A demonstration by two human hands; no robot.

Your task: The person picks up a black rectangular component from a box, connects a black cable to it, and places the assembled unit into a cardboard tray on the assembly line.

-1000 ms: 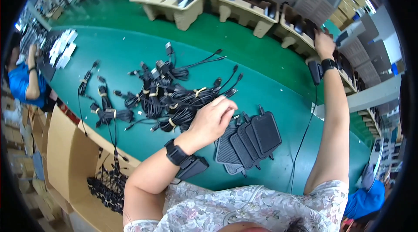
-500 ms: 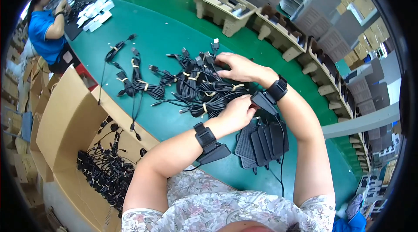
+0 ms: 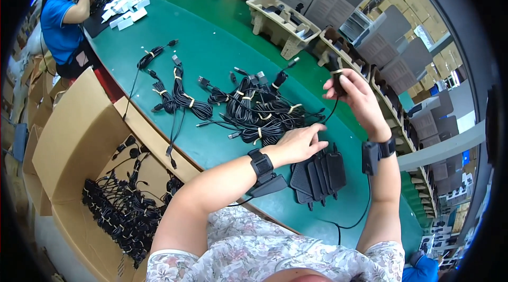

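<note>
Raised over the far side of the green table, my right hand [image 3: 355, 94] is closed round a bundled black cable [image 3: 336, 82] tied with a pale band. A loose end of that cable hangs toward the table. My left hand [image 3: 300, 143] lies at the near right end of the cable pile [image 3: 259, 107], with its fingers stretched and apart. Several tied black cables with plugs make up the pile. Just beside the left hand, nearer to me, stands a row of flat black ribbed devices [image 3: 318, 177]. Both wrists wear black straps with small black units.
More tied cables [image 3: 180, 96] lie left of the pile. An open cardboard box [image 3: 74, 149] full of black cables stands at the left. Moulded trays [image 3: 283, 20] and grey printed boxes line the far side. A person in blue [image 3: 63, 14] works at the far left.
My right hand has lifted from the pile and moved right, carrying a bundled cable. My left hand has shifted slightly right, and its fingers are spread. The view has turned a little.
</note>
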